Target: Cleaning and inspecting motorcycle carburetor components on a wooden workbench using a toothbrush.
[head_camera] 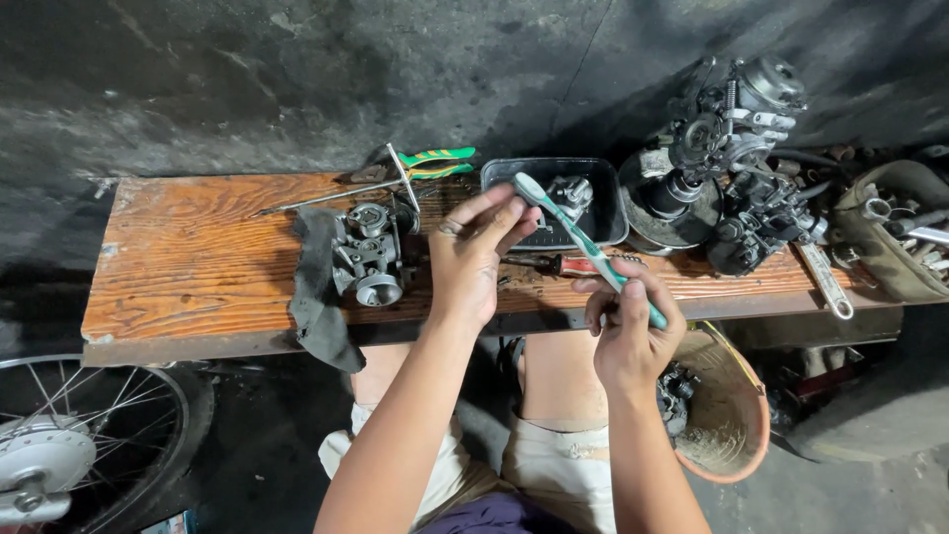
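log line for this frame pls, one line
right hand: grips teal toothbrush | left hand: pinches small part, brush head at it | carburetor, dark rag on wooden bench

Wooden bench board (198, 262): orange-brown, strong grain, worn matt, grimy toward the middle. Toothbrush (583, 247) in right hand (628, 331): smooth teal-and-white plastic, pale bristles. Carburetor (368, 259): cast grey metal, dull, oily. Rag (318, 297): dark cloth, limp, matt. Tray (603, 198): black plastic, slight sheen. Pliers (435, 163): green-yellow plastic grips, glossy. Engine parts (732, 148): dark metal, greasy, some bright spots. Wrench (825, 282): bare steel, shiny. Bucket (727, 415): orange plastic, dusty inside. Wall (297, 79): rough dark concrete.
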